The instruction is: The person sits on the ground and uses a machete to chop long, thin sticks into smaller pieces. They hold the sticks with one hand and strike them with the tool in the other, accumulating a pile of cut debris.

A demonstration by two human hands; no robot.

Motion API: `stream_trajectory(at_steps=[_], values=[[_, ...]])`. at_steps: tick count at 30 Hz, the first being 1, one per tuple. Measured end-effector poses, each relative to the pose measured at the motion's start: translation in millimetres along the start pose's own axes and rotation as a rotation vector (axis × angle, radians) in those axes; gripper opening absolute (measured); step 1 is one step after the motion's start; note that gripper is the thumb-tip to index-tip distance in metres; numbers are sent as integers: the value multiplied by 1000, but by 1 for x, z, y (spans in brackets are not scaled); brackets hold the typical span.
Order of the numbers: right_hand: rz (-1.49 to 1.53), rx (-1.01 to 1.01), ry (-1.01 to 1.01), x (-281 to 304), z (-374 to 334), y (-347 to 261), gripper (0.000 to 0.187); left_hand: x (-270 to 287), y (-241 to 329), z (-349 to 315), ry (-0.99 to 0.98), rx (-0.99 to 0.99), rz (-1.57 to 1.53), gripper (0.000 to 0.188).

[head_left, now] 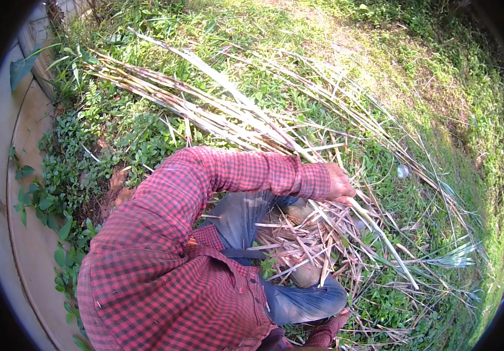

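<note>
My left hand (pixel 340 184) is closed around a long pale cane stalk (pixel 382 234), its arm reaching across in a red and black checked sleeve. The stalk slants from the far left, past the hand, down to the right. Low in the picture, my right hand (pixel 341 319) shows only in part beside my bent knee; its fingers and anything in them cannot be made out. Between my legs lies a heap of dry peeled strips and husks (pixel 287 241), a little below the left hand.
A bundle of long thin canes (pixel 176 105) lies on the grass at the far left. More thin stalks (pixel 334 105) stretch across the far right, near a small clear, shiny object (pixel 403 171). Green leafy ends (pixel 454 257) lie at right. A pale concrete edge (pixel 29 234) borders the left.
</note>
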State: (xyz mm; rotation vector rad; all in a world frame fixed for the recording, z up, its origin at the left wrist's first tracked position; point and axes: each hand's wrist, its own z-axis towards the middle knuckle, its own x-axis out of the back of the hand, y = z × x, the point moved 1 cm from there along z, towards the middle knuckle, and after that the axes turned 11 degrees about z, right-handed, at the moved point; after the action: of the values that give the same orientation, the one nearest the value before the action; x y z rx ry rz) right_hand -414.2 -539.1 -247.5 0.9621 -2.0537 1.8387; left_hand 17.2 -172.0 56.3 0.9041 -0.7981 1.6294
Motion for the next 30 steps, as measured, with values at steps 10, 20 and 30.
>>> stream_trajectory(at_steps=[10,20,30], values=[[611,-166,-66,-7,27,33,49,21,11,21,-62,4,12,31],[-260,-33,-93,3,22,31,55,18,74,63,-10,-158,-17,32],[-242,-14,-128,-1,15,12,54,168,57,182,666,-229,296,29]])
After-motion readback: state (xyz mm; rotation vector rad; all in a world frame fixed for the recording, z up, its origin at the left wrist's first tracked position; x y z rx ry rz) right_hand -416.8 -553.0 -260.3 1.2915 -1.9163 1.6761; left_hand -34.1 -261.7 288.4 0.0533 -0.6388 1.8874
